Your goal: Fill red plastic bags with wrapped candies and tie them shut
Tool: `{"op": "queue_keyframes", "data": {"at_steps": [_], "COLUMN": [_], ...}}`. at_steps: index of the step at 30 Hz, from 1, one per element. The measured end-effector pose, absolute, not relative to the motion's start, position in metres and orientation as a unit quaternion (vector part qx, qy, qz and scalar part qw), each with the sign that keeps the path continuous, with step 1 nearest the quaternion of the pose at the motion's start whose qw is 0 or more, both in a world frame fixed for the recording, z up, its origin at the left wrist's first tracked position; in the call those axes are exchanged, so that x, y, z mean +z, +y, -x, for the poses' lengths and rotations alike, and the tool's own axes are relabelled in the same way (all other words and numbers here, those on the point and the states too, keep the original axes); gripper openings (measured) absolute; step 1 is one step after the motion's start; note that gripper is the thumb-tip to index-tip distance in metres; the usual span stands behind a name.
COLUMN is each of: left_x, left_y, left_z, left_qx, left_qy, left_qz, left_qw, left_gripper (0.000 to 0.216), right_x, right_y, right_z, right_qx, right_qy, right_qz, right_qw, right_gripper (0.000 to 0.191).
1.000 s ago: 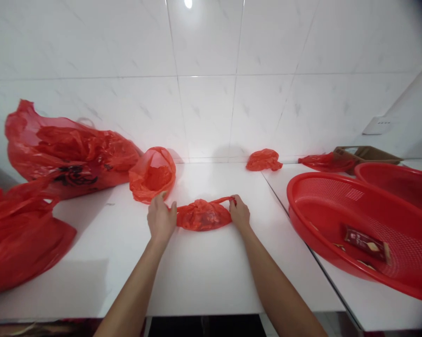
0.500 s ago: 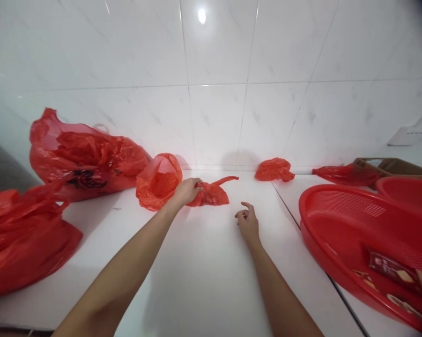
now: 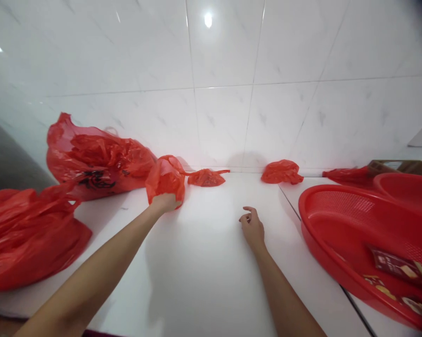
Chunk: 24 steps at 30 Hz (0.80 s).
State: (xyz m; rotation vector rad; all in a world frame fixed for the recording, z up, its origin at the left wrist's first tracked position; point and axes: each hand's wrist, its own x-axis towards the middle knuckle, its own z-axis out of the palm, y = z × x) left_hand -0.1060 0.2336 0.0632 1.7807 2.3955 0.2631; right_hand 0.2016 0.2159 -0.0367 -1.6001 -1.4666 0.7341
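Over white table [image 3: 203, 267], had left hand [image 3: 162, 203] at open bag [image 3: 166, 177], couldn't tell grip, likely needed gentle pinch; held right hand [image 3: 253, 230] half-curled, empty.

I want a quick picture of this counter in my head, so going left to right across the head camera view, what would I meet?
Large plain red bag, red bag with black markings, open red bag, small red bag with thin tail, right hand, crumpled red bag, red basket.
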Motion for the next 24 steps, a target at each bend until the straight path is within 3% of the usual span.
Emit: {"op": "queue_keyframes", "data": {"at_steps": [6,11,15,19,24], "left_x": [0.075,0.065,0.042,0.057,0.106], "left_y": [0.207,0.199,0.195,0.203,0.214], "left_z": [0.147,0.156,0.149,0.156,0.162], "left_qx": [0.046,0.127,0.182,0.317,0.582], "left_qy": [0.788,0.803,0.804,0.782,0.677], "left_qz": [-0.594,-0.575,-0.557,-0.526,-0.443], "left_qw": [0.154,0.090,0.105,0.107,0.077], "left_gripper": [0.035,0.035,0.035,0.028,0.026], "right_x": [-0.036,-0.038,-0.040,-0.039,-0.039], "right_y": [0.215,0.216,0.216,0.214,0.216], "right_z": [-0.201,-0.201,-0.201,-0.201,-0.203], "right_qx": [0.283,0.276,0.274,0.274,0.269], "right_qy": [-0.595,-0.597,-0.601,-0.614,-0.627], "right_qz": [0.643,0.649,0.645,0.638,0.633], "right_qw": [0.391,0.383,0.383,0.376,0.366], "right_gripper": [0.033,0.033,0.032,0.031,0.028]}}
